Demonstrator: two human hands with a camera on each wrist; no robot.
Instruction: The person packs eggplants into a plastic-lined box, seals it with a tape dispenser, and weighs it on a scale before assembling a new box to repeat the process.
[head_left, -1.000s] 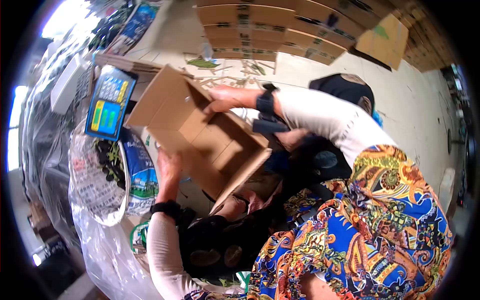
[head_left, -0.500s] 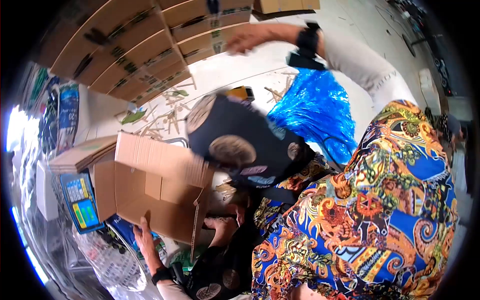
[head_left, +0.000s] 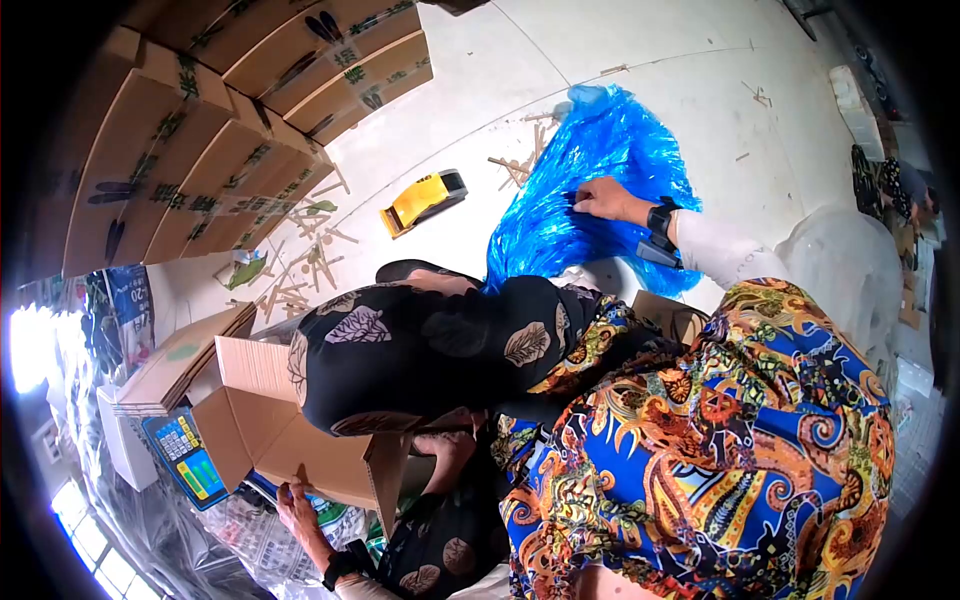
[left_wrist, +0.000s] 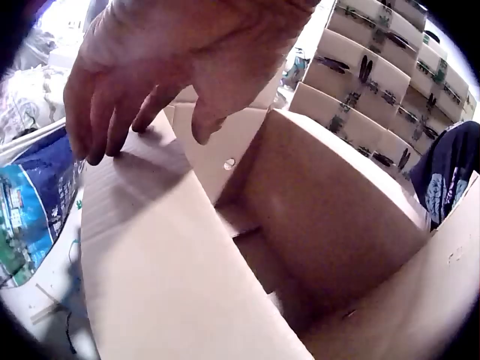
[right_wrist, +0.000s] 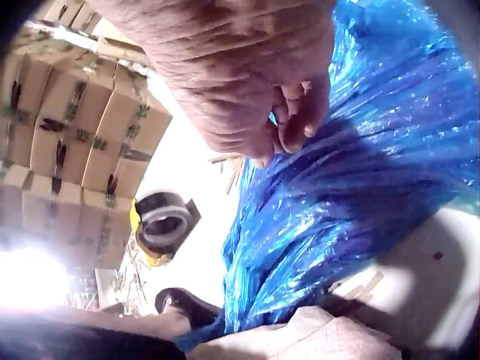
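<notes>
Two-handed, rested left hand (head_left: 299,516) with loosely spread fingers on open brown cardboard box (head_left: 325,462), lower left of frame; held right hand (head_left: 610,200) with curled fingers at shiny blue plastic film (head_left: 548,225), upper centre; couldn't tell if pinching

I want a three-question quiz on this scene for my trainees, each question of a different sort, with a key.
1. True or false: the tape dispenser lies on the floor.
2. Fill in the colour: the plastic at the right hand is ____.
3. Choose one. The fingers of the left hand touch:
A the tape dispenser
B the plastic
C the carton

Key:
1. True
2. blue
3. C
</notes>
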